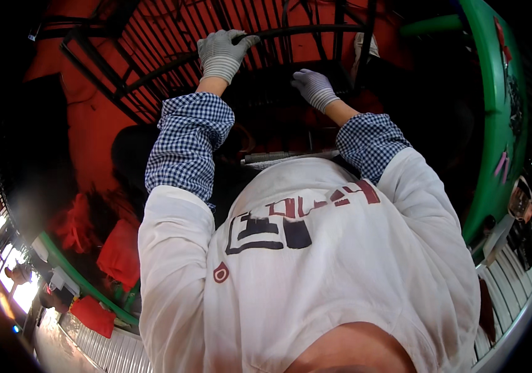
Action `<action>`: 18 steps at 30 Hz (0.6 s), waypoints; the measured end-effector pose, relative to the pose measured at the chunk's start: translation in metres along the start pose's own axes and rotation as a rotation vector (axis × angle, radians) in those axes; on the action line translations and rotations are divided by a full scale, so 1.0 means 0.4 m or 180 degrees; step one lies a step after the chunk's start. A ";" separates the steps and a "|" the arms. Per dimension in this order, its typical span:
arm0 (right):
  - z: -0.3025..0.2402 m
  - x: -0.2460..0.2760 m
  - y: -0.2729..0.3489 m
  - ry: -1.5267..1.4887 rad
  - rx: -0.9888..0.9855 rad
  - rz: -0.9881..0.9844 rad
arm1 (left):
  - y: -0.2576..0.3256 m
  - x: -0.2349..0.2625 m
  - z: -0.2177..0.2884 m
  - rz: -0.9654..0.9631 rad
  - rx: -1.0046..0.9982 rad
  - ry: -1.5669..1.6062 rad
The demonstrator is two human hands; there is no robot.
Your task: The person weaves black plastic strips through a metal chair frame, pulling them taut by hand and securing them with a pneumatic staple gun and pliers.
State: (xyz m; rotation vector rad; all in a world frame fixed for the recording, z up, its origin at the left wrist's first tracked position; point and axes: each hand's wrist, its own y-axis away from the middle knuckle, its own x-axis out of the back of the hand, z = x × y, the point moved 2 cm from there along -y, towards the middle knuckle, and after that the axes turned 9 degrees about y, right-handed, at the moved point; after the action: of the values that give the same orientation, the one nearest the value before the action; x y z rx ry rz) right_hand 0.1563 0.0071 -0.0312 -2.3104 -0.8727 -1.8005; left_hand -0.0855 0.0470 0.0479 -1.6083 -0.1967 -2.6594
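Note:
In a grey knit glove with a striped cuff, my left hand (221, 55) is closed over the curved top rail of a black slatted frame (166, 71). Its thumb points right along the rail. My right hand (315, 87), in a similar pale glove, is lower and nearer to me, beside a dark flat part (334, 73) of the frame. Its fingers curl in to the left, and what they hold, if anything, is lost in shadow. Close to my waist lies a pale rod-like thing (278, 156), partly hidden by my shirt.
A green curved table or rack edge (486, 124) rises on the right, with small tools on it. The floor (86, 124) is red. Red cloths (120, 255) and a green rim (86, 286) are at lower left. Another person's shoe (368, 46) seems to show beyond the frame.

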 end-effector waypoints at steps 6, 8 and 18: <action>-0.008 0.074 -0.024 -0.1029 0.0407 0.0373 | -0.012 -0.053 -0.100 -0.0181 0.0242 -0.0072; -0.010 0.119 -0.063 -0.1279 0.0556 0.0744 | -0.031 -0.067 -0.111 -0.0272 0.0219 -0.0129; 0.051 0.217 -0.325 -0.0291 0.0715 0.0996 | -0.142 -0.161 -0.187 -0.0475 0.0088 -0.0224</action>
State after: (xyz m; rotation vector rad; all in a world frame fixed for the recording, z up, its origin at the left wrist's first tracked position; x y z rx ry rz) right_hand 0.1238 0.1567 0.0065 -2.2497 -0.6413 -1.4062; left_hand -0.1265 0.0916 -0.0488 -1.7460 -0.3675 -2.6944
